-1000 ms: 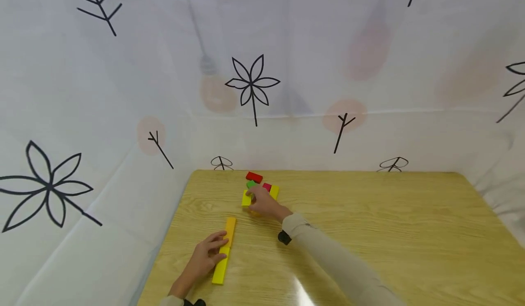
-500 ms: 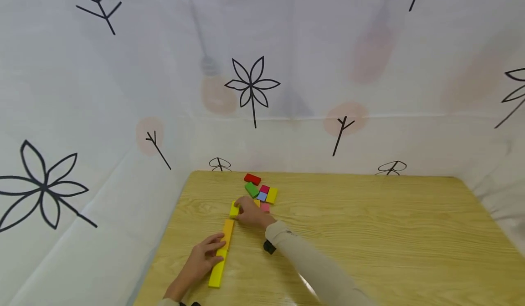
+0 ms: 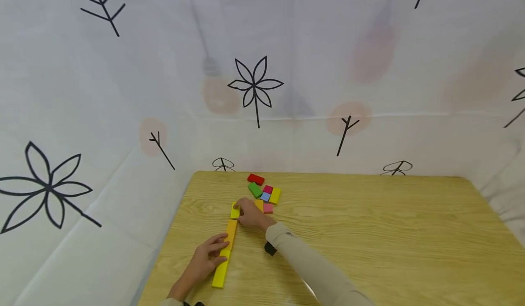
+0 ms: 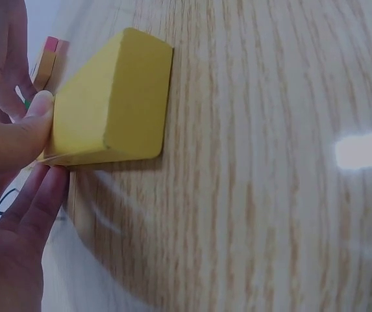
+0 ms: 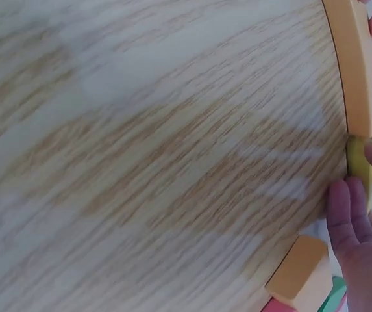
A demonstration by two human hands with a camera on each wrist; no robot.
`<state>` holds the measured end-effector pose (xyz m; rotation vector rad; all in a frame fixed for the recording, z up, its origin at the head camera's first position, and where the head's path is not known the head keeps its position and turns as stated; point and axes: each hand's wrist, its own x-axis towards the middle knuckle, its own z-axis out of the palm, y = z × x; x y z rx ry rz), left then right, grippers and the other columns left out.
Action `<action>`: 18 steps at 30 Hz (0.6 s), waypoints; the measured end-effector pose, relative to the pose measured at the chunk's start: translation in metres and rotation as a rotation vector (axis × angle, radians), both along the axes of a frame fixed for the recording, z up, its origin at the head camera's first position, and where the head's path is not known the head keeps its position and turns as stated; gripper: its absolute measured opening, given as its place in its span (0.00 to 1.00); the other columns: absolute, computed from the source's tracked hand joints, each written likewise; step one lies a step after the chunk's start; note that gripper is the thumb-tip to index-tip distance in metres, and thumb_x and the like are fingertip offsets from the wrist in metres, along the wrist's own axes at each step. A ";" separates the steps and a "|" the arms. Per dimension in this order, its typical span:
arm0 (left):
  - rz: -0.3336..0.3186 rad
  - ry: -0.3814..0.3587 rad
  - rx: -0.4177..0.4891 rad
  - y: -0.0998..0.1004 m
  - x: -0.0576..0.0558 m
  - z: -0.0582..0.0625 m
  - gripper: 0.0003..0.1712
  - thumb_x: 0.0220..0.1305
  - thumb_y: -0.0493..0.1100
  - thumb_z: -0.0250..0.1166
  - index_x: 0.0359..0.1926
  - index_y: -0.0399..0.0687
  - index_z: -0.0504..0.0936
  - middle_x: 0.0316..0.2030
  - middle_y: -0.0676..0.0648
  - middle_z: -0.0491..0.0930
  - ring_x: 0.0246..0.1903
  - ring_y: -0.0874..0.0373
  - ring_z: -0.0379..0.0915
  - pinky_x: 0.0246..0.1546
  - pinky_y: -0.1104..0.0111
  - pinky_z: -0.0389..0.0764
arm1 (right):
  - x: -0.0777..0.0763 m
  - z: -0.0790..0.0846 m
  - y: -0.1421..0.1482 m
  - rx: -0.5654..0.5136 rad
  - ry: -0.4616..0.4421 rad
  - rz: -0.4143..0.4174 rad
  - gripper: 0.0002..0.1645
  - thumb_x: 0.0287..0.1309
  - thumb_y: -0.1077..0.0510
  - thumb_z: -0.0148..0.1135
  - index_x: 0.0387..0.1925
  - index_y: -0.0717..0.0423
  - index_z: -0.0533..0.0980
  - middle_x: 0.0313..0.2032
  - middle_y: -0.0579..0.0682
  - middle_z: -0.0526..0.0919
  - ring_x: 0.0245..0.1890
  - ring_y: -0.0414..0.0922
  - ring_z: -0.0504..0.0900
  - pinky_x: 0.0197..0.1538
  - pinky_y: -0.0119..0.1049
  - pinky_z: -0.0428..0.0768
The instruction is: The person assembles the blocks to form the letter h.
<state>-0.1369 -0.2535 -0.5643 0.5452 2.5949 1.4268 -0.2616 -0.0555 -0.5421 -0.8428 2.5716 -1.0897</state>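
A long yellow block (image 3: pixel 220 272) and an orange block (image 3: pixel 232 231) lie end to end in a line on the left of the table. My left hand (image 3: pixel 205 258) grips the line around their join, its thumb by the yellow block (image 4: pixel 101 104) and fingers reaching along the orange one. At the far end of the orange block (image 5: pixel 358 71), my right hand (image 3: pixel 252 215) pinches a shorter yellow block (image 3: pixel 235 209). In the right wrist view that shorter yellow block (image 5: pixel 361 156) sits right against the orange block's end, with fingertips of my right hand (image 5: pixel 367 260) on its sides.
Beyond my right hand lie loose blocks: red (image 3: pixel 256 179), green (image 3: pixel 255 190), crimson (image 3: pixel 268 189), blue (image 3: pixel 265 197), yellow (image 3: pixel 275 196), orange (image 3: pixel 259 205) and pink (image 3: pixel 268 208). The wooden table (image 3: pixel 369 233) meets a white patterned cloth (image 3: pixel 295 142) at the back and sides.
My right hand has brought the shorter yellow block from the loose blocks toward me and left, to the orange block's far end. The left hand has stayed on the line.
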 end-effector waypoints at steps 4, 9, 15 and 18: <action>0.014 -0.012 -0.008 0.000 -0.002 -0.003 0.21 0.59 0.33 0.65 0.54 0.33 0.78 0.62 0.42 0.68 0.58 0.44 0.67 0.51 0.66 0.75 | 0.001 0.002 0.001 0.070 0.002 0.010 0.25 0.50 0.71 0.59 0.53 0.66 0.75 0.56 0.58 0.72 0.50 0.46 0.73 0.55 0.37 0.73; 0.020 -0.014 0.006 0.001 -0.001 -0.004 0.21 0.58 0.32 0.65 0.54 0.33 0.78 0.62 0.42 0.68 0.57 0.45 0.68 0.52 0.65 0.75 | 0.001 0.003 0.002 0.143 0.006 0.033 0.27 0.51 0.71 0.58 0.56 0.65 0.74 0.64 0.62 0.65 0.63 0.54 0.67 0.64 0.43 0.66; 0.021 -0.025 0.021 0.001 0.000 -0.002 0.21 0.58 0.32 0.65 0.54 0.32 0.78 0.62 0.41 0.68 0.58 0.43 0.67 0.53 0.63 0.74 | 0.003 0.002 0.004 0.150 0.005 0.065 0.28 0.51 0.72 0.57 0.58 0.66 0.72 0.66 0.64 0.62 0.64 0.55 0.66 0.63 0.43 0.67; 0.028 -0.041 0.024 0.001 0.000 -0.002 0.21 0.59 0.33 0.65 0.55 0.33 0.78 0.63 0.41 0.68 0.59 0.42 0.66 0.54 0.62 0.73 | 0.004 0.001 0.004 0.157 0.005 0.072 0.28 0.52 0.72 0.56 0.58 0.65 0.73 0.66 0.64 0.62 0.64 0.55 0.65 0.64 0.43 0.66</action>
